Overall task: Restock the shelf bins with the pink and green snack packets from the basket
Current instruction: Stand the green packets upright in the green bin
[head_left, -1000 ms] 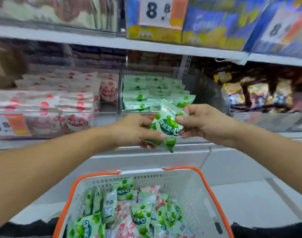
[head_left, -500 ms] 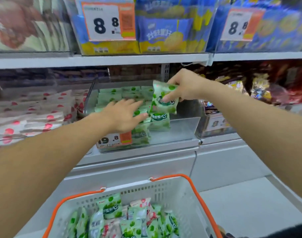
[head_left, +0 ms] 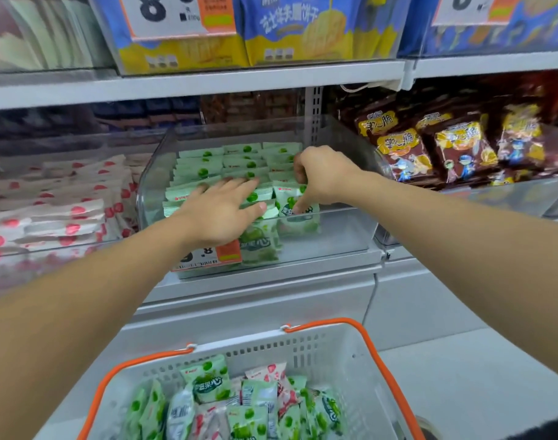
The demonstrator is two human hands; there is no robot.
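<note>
Non-task items: blue-yellow biscuit bags [head_left: 298, 30] on upper shelf at 12 o'clock, price card [head_left: 179, 14] at 11. Brown snack bags [head_left: 446, 144] at 2 o'clock. Orange price tag [head_left: 228, 250] near centre. Grey floor [head_left: 481, 376] at 4.

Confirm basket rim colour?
Orange rim on a grey-white basket; clearest in the head view.

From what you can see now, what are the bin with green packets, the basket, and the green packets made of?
The bin looks like clear glossy rigid plastic, perhaps acrylic: the packets show through its front wall, which reflects light. The basket seems matte grey moulded plastic with punched slots and an orange rim. The green packets look like thin printed film, slightly shiny with crimped ends.
</note>
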